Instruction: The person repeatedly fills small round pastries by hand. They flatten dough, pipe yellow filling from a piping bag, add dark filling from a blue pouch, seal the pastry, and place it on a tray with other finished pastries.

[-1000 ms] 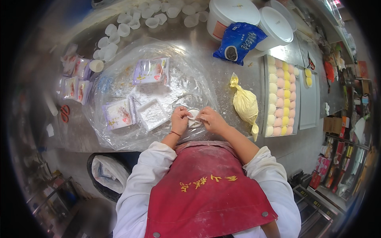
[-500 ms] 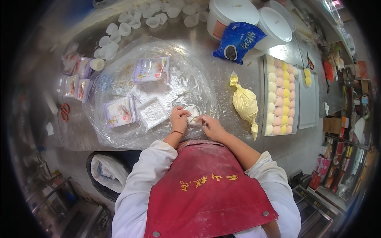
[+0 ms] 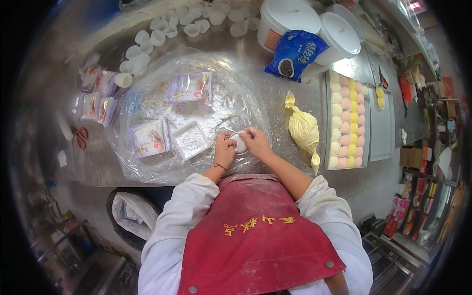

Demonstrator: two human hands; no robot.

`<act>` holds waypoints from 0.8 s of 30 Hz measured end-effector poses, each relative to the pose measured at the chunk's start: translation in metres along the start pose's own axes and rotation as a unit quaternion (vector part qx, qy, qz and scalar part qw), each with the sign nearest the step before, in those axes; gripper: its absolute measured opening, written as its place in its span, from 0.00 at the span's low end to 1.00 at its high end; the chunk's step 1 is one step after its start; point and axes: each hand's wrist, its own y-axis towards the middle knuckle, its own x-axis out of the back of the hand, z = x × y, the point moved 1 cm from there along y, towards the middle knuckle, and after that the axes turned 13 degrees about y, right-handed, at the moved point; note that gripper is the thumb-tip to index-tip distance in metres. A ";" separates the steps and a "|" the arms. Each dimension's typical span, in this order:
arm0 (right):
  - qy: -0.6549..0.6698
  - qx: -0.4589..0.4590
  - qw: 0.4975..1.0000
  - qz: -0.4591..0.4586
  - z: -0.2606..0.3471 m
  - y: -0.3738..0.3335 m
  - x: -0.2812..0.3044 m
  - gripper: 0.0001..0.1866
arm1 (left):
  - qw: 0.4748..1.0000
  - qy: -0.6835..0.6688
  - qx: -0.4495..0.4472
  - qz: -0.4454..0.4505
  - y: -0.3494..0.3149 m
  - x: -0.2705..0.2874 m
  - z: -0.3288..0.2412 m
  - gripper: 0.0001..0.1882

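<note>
One white dough round (image 3: 240,146) sits on clear plastic (image 3: 147,169), pinched between our left hand (image 3: 224,149) and right hand (image 3: 257,142), fingers curled. We count one white tray (image 3: 198,154) and two purple packets (image 3: 190,88) there, one yellow bag (image 3: 304,129) alongside.

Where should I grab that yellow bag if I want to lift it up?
Probably by the narrow neck at its far end, coming from above and the left. The yellow bag pinches in there, so it looks easy to close around; the middle is fat, and a tray of buns sits close on its right.
</note>
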 end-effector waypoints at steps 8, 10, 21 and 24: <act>-0.083 -0.004 0.996 -0.040 -0.005 0.006 0.001 0.11 | 0.998 -0.017 -0.039 0.042 -0.010 0.017 -0.014 0.06; -0.105 -0.035 0.993 -0.039 -0.001 0.005 0.002 0.12 | 0.997 0.037 -0.061 -0.003 -0.014 0.019 -0.019 0.08; -0.353 0.313 0.877 0.089 0.017 0.007 -0.020 0.16 | 0.995 -0.033 0.094 -0.025 -0.015 0.015 -0.021 0.07; -0.398 0.310 0.856 0.112 0.017 0.008 -0.030 0.22 | 0.989 -0.056 0.135 -0.035 -0.017 0.016 -0.020 0.08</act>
